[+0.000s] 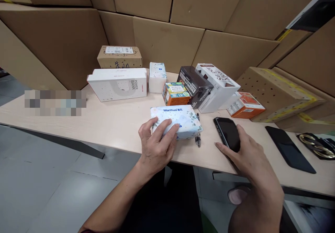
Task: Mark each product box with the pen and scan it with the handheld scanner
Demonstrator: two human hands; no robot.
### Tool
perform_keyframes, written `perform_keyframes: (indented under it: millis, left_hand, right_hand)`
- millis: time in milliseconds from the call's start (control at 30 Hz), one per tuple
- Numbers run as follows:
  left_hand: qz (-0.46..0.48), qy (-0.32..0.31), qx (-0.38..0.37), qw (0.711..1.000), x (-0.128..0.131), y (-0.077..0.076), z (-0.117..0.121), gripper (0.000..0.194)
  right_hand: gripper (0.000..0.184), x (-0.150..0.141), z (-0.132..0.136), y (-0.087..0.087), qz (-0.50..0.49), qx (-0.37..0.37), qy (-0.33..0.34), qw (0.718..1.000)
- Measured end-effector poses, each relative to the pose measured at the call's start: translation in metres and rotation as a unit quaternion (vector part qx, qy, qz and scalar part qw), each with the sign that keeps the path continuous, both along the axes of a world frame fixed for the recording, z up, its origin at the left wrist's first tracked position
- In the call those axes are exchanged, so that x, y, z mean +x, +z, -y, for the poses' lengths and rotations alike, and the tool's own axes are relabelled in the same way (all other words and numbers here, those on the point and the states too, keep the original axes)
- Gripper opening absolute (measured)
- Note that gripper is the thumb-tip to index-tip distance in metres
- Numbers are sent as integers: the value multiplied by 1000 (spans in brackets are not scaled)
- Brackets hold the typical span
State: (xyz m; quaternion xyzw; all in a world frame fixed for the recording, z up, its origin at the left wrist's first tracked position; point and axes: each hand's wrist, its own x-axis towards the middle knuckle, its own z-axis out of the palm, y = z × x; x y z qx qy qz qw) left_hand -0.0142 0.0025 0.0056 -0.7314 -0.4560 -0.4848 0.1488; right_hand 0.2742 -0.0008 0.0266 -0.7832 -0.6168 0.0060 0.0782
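Note:
My left hand (157, 144) rests on the near left end of a blue-and-white Manhua tissue pack (180, 120), fingers curled over its edge and gripping it on the light wooden table (104, 125). My right hand (246, 152) lies over the near end of a black handheld device (226, 132), fingers wrapped around it. A black pen (198, 138) lies between the tissue pack and the device.
Behind stand a white power bank box (117, 83), a brown carton (119, 57), a small tissue pack (157, 76), an orange-green box (176, 93), a black box (195, 83), a white box (217, 86) and an orange box (246, 109). A black slab (289, 149) and scissors (318, 145) lie right. Cardboard cartons wall the back.

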Motion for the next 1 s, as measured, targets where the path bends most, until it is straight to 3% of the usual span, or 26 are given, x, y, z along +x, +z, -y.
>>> perform_keyframes:
  millis: [100,300,400,467,533,633,733,833,900,1000]
  left_hand:
    - [-8,14,3,1000,2,2,-1,35]
    - [-35,63,27,997,14,10,-7,31]
    - [-27,57,49,997,18,11,-10,32]
    - [-13,32,70,997,19,9,-11,35]
    - [-7,6,83,996,18,6,-11,38]
    - [-21,-2,82,996,16,4,-11,37]
    - [-30,4,73,997,16,4,-10,36]
    - [-21,-2,66,998,15,5,-10,37]
    - [-16,-7,57,998,15,5,-10,38]
    - [-5,-15,30,999,13,6,-10,40]
  right_hand:
    - [90,4,2,-3,-27,-7,14,1000]
    - [86,-2,1,-10,-56,71,27,996]
    - [88,2,4,-10,-133,88,-12,987]
    - [87,6,9,-9,-229,110,-48,966]
    - [80,6,13,-7,-359,148,-66,919]
    - [63,-7,17,-3,-545,182,-36,818]
    - [55,-33,17,0,-675,172,44,716]
    - [61,-62,15,0,-769,114,112,619]
    - [66,-77,14,-2,-805,69,124,575]
    - [71,-87,13,-8,-834,21,115,539]
